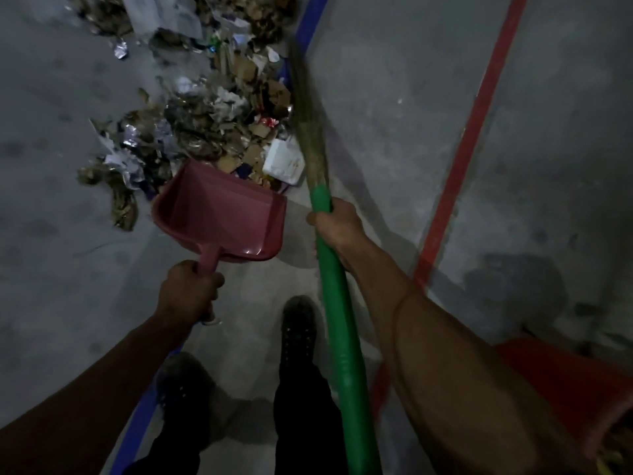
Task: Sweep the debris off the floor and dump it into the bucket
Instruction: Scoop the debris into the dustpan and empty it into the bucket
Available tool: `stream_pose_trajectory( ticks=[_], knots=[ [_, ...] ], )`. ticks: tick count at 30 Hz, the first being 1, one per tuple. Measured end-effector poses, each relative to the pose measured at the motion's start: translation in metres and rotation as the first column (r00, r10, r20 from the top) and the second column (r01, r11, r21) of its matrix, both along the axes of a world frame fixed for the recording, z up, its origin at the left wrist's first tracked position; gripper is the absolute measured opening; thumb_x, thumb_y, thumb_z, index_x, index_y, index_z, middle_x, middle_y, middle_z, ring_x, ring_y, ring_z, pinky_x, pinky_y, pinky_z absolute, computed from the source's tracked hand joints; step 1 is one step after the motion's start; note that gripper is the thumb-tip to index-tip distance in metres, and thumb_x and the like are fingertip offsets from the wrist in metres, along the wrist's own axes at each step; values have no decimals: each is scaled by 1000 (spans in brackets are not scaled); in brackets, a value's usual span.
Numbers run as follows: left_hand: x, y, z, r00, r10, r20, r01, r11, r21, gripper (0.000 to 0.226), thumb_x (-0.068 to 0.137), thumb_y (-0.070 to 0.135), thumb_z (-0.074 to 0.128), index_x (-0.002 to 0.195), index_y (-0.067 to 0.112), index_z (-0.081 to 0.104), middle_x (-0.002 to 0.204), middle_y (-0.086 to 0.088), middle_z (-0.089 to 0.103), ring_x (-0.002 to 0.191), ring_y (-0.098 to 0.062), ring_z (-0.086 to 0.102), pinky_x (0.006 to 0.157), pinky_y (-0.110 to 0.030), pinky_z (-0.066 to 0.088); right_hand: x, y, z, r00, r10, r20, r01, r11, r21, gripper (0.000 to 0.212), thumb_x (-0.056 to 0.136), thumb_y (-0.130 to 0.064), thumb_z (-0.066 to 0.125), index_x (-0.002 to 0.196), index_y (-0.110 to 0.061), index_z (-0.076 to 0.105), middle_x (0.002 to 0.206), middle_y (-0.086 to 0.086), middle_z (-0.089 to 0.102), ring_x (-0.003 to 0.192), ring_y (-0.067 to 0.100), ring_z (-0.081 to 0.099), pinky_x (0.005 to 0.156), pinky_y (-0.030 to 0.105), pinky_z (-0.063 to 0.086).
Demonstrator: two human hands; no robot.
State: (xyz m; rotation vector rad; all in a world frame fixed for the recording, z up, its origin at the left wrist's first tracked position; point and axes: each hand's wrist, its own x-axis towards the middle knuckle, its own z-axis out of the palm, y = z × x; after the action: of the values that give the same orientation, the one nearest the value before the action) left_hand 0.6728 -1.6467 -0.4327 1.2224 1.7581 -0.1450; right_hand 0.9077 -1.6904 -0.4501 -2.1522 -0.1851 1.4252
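Both hands are busy: the left hand (189,290) grips the short handle of a pink plastic dustpan (222,210), whose open mouth faces a heap of torn cardboard, paper scraps and foil debris (191,128) spread across the grey concrete floor (394,97). A white plastic container (283,161) lies at the near edge of the heap, just beside the dustpan's mouth. To its right, the right hand (337,231) is clenched around the green handle of a grass-bristle broom (337,323), whose blurred bristles reach up along the right side of the debris. A blue floor line (310,20) runs under the heap, a red floor line (469,138) further right, and an orange plastic bucket (575,385) sits at the lower right corner.
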Motion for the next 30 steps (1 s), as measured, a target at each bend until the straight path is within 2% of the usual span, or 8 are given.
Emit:
stream_pose_trajectory(
  ticks=[3, 6, 8, 12, 17, 19, 23, 30],
  knots=[
    [-9, -3, 4, 999, 51, -11, -51, 999, -13, 10, 79, 7, 64, 73, 3, 57, 55, -10, 57, 35, -19, 51, 36, -26, 45, 13, -13, 14, 997, -68, 39, 67, 998, 15, 30, 80, -22, 64, 110, -19, 61, 93, 13, 66, 72, 32, 66, 53, 37, 57],
    [-23, -6, 7, 997, 68, -30, -69, 997, -45, 9, 77, 11, 64, 76, 4, 59, 58, -9, 59, 46, -24, 56, 50, -39, 55, 20, -24, 13, 990, -123, 68, 127, 991, -53, 39, 80, -22, 66, 117, -14, 61, 99, 17, 66, 81, 37, 67, 70, 54, 60],
    [-34, -9, 7, 994, 96, -42, -99, 993, -61, 8, 77, 12, 65, 78, 7, 59, 61, -9, 61, 51, -26, 58, 57, -45, 57, 18, -24, 7, 986, -158, 47, 162, 981, -111, 41, 82, -21, 67, 121, -11, 59, 99, 16, 65, 81, 37, 67, 73, 56, 59],
    [-52, -15, 1, 985, 159, -67, -161, 986, -35, 7, 78, 11, 65, 76, 8, 58, 57, -7, 59, 39, -18, 54, 37, -29, 47, -8, -10, -6, 996, -89, -18, 85, 981, -175, 40, 86, -19, 67, 123, -7, 57, 96, 15, 62, 78, 36, 66, 71, 51, 60],
    [-80, -19, 1, 970, 224, -91, -227, 973, -25, 10, 80, 11, 64, 73, 10, 57, 58, -7, 59, 38, -18, 52, 32, -22, 39, -40, 12, -2, 998, -60, -23, 58, 994, -90, 32, 88, -18, 65, 118, -10, 58, 88, 12, 61, 57, 27, 62, 47, 30, 51],
    [-93, -19, 6, 963, 244, -117, -247, 969, -10, 9, 79, 14, 66, 74, 12, 59, 64, -9, 63, 48, -22, 58, 41, -25, 46, -47, 12, 7, 995, -85, 55, 88, 994, -62, 34, 87, -19, 64, 119, -11, 57, 88, 10, 61, 55, 25, 62, 45, 27, 48],
    [-122, -12, 19, 943, 282, -179, -283, 959, 18, 12, 78, 19, 65, 83, 9, 60, 84, -18, 66, 80, -36, 65, 77, -45, 55, -64, 10, 36, 988, -45, 145, 45, 999, 2, 34, 88, -19, 61, 122, -15, 55, 84, 6, 59, 49, 22, 62, 43, 26, 48],
    [-180, 9, 31, 922, 346, -177, -339, 938, 65, 12, 74, 18, 63, 73, 8, 57, 75, -18, 65, 71, -36, 66, 72, -47, 58, -137, 36, 56, 986, 111, 127, -120, 991, 67, 35, 86, -21, 59, 121, -21, 53, 86, 8, 63, 46, 18, 63, 46, 28, 51]
  ],
)
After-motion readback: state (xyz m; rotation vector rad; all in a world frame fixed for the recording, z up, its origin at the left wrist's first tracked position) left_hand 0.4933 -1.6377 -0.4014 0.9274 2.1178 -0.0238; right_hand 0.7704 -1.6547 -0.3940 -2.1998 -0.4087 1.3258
